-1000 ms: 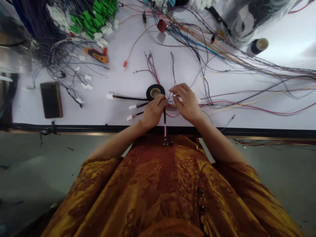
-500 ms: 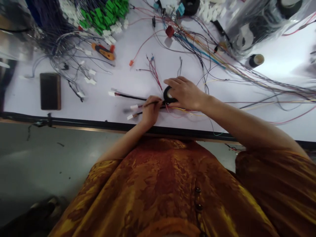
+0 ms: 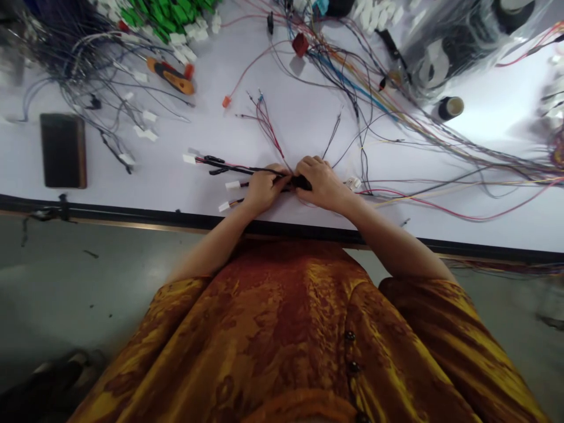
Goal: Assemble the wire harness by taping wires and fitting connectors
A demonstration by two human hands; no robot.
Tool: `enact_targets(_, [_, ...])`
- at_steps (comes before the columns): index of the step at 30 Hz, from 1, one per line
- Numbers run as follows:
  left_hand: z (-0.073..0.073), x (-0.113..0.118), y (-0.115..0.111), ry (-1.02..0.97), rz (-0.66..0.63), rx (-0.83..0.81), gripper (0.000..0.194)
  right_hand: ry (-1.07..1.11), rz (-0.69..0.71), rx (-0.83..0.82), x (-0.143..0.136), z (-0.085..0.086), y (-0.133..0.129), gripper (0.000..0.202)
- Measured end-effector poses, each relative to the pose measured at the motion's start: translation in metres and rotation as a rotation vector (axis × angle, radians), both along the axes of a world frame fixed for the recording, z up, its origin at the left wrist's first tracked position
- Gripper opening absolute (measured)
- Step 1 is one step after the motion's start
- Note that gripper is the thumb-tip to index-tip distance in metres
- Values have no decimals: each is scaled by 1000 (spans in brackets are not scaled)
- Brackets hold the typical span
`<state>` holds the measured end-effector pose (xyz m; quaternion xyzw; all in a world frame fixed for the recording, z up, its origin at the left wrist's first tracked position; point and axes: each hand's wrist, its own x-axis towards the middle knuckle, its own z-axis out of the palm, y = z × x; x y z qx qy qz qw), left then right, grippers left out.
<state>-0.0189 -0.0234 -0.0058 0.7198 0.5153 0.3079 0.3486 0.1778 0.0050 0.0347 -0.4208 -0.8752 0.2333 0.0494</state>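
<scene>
My left hand (image 3: 263,189) is closed around a bundle of black-wrapped wires (image 3: 240,170) near the table's front edge. White connectors (image 3: 189,158) end the bundle's branches on the left. Close beside it, my right hand (image 3: 321,183) grips a roll of black tape (image 3: 302,183) against the bundle; the fingers partly cover the roll. Red wires (image 3: 269,129) with bare terminals fan out beyond the hands. Under and past my right hand, a white connector (image 3: 353,184) lies by red and yellow wires. The exact spot where tape meets wire is hidden by my fingers.
A phone (image 3: 64,151) lies at the left, with orange-handled cutters (image 3: 171,76) farther back. Green connectors (image 3: 165,16) and tangled wires (image 3: 83,59) crowd the back left. Long loose wires (image 3: 440,138) cross the right side. A small black roll (image 3: 450,108) and a plastic bag (image 3: 467,50) stand there.
My right hand has drawn in toward my left, and the tape roll has turned from showing its ring to a mostly covered, edge-on position. The view has shifted slightly.
</scene>
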Motion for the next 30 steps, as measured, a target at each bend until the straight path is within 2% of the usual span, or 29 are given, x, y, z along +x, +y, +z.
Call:
enact_targets(3, [-1,-2,0,16,-40,16,16,-66,8,30,-8,0,1,14])
enact_targets(5, [-1,-1,1,47,-24,13,13,-113,52,101,-17,4,-10,18])
enact_targets(8, [0,2,5,88,74,-31,11,-74,294,169,-34,17,-34,25])
enact_targets(10, [2,3,8,78,112,-99,11,-4,350,186,-41,22,-34,27])
enact_targets(12, [5,0,10,25,83,-155,13,5,141,219,-41,18,-10,26])
enact_targets(15, [7,-7,8,-109,13,-164,20,15,-269,210,-29,0,49,23])
enact_targets(17, [7,-11,4,-206,29,-167,24,119,-357,227,-20,-10,76,27])
enact_targets(18, [6,-12,2,-247,56,-174,25,177,-350,223,-17,-13,80,24])
enact_targets(21, [3,-14,-2,-355,154,-178,30,312,-229,83,-14,-15,63,12])
enact_targets(24, [2,-13,-2,-418,224,-125,30,395,-155,-117,-15,-15,29,16])
enact_targets(27, [3,-11,-1,-423,287,-63,30,457,-218,-164,-18,-23,9,13])
enact_targets(30, [9,-12,-2,-353,354,-69,32,425,-279,-114,-22,-31,0,12])
